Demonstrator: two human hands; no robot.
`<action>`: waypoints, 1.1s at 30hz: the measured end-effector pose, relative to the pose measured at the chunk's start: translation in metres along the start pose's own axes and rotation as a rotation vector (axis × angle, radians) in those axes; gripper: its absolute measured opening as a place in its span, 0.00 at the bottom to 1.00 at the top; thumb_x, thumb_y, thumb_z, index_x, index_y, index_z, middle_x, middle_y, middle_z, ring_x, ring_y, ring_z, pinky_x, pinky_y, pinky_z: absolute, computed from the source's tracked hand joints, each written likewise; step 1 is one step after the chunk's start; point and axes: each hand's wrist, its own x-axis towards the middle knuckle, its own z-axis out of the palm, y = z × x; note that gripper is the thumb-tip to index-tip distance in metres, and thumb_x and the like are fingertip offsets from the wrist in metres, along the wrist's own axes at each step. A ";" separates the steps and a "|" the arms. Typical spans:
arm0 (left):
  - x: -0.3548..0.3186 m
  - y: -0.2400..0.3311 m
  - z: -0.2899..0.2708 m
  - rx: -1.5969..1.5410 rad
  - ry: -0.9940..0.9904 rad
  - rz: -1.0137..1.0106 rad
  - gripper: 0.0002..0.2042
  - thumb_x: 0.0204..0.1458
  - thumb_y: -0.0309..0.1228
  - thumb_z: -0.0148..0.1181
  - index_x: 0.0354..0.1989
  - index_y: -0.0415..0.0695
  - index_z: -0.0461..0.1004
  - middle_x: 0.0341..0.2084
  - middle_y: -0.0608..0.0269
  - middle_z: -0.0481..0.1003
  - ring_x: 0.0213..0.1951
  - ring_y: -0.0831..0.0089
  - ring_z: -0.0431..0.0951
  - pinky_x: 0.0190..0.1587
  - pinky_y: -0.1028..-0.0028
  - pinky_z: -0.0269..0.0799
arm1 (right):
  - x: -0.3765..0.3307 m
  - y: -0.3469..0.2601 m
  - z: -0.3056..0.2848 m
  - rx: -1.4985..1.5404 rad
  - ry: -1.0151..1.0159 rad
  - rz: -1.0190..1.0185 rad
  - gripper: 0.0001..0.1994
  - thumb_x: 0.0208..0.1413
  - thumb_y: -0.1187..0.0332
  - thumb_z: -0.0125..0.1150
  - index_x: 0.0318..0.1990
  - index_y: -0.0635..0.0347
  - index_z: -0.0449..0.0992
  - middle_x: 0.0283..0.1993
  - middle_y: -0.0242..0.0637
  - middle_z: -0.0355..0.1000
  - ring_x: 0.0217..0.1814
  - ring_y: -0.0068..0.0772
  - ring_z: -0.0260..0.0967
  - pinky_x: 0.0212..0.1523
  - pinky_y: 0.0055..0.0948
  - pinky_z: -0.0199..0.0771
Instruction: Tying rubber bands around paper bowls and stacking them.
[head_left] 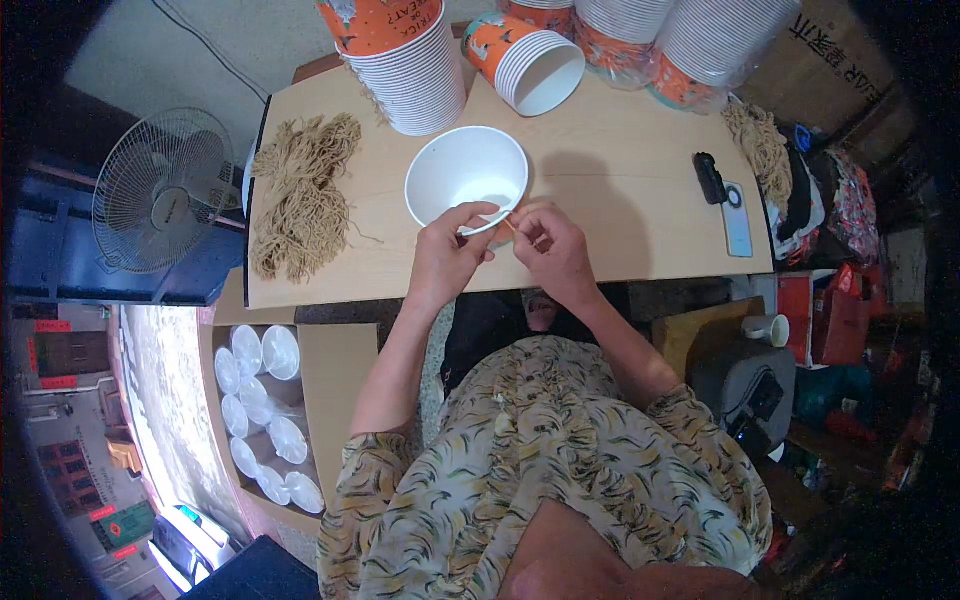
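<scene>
Fingers of the left hand (447, 255) pinch the near rim of a white paper bowl (466, 175), thumb over the edge. The right hand (553, 248), just beside it, has its fingertips closed on a thin tan string (511, 226) at that same rim; how the string meets the bowl is too small to make out.

The bowl sits tilted near the middle of a pale wooden table (620, 170), close to its front edge. Bare tabletop lies to the right of the hands, out to a phone (737, 218) with a dark object (709, 177) beside it. To the left, a heap of tan strings (300, 195) takes up most of the room to that edge. Stacks of orange-sided paper cups (410, 60) crowd the far edge, the top ones cut off by the frame.

Below the table on the left, a cardboard box (340, 365) holds clear plastic lids (262, 410). A white fan (160, 190) stands farther left. Clutter on the right is dark and hard to tell apart.
</scene>
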 end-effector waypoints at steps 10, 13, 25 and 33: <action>-0.003 -0.008 0.000 0.155 0.028 0.141 0.12 0.56 0.17 0.60 0.47 0.41 0.81 0.35 0.60 0.78 0.28 0.78 0.79 0.31 0.78 0.76 | -0.005 0.002 -0.007 0.045 -0.106 0.165 0.04 0.54 0.78 0.62 0.33 0.66 0.72 0.41 0.32 0.73 0.36 0.16 0.69 0.34 0.20 0.73; -0.002 -0.008 0.001 0.113 0.032 0.073 0.12 0.56 0.18 0.60 0.47 0.42 0.82 0.35 0.58 0.78 0.27 0.77 0.79 0.31 0.77 0.76 | -0.007 0.008 -0.008 -0.003 -0.112 0.168 0.05 0.53 0.77 0.64 0.35 0.65 0.73 0.40 0.32 0.74 0.33 0.17 0.70 0.32 0.22 0.73; -0.002 -0.017 0.001 0.171 0.010 0.051 0.10 0.54 0.19 0.66 0.45 0.40 0.82 0.37 0.61 0.79 0.36 0.77 0.80 0.37 0.76 0.79 | -0.002 0.013 0.009 -0.220 0.059 -0.004 0.08 0.53 0.69 0.70 0.34 0.64 0.80 0.42 0.39 0.77 0.28 0.26 0.74 0.29 0.26 0.75; 0.002 -0.023 -0.012 0.336 0.150 0.154 0.07 0.51 0.23 0.67 0.39 0.40 0.82 0.30 0.56 0.81 0.28 0.71 0.82 0.32 0.71 0.76 | -0.013 0.021 -0.017 0.092 -0.200 0.175 0.03 0.56 0.75 0.65 0.36 0.65 0.80 0.45 0.33 0.77 0.35 0.18 0.72 0.32 0.19 0.75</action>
